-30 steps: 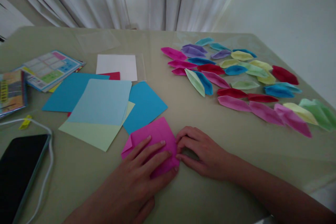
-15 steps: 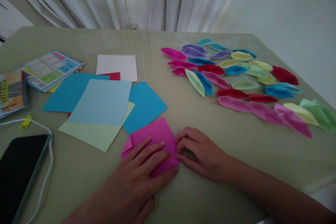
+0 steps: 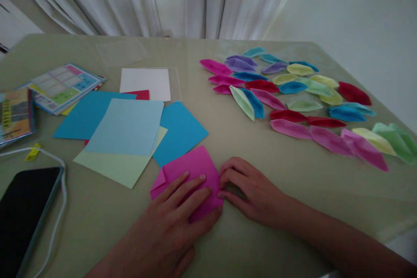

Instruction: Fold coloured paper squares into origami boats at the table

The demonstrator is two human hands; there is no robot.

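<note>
A pink sheet of origami paper lies on the table in front of me, with a small fold along its left side. My left hand rests flat over the sheet, fingers stretched out and slightly spread. At the paper's right edge, my right hand pinches with thumb and fingertips. The bit of paper between those fingertips is mostly hidden. Just beyond the pink sheet lie a blue sheet, a light blue sheet and a pale green sheet, overlapping one another.
Several folded paper boat-like shapes in many colours cover the table's right side. At left are a phone, a white cable, a yellow clip and printed booklets. White paper lies farther back.
Almost nothing differs. My left hand has shifted very slightly to the right on the pink paper, and my right hand keeps its pinch at the edge.
</note>
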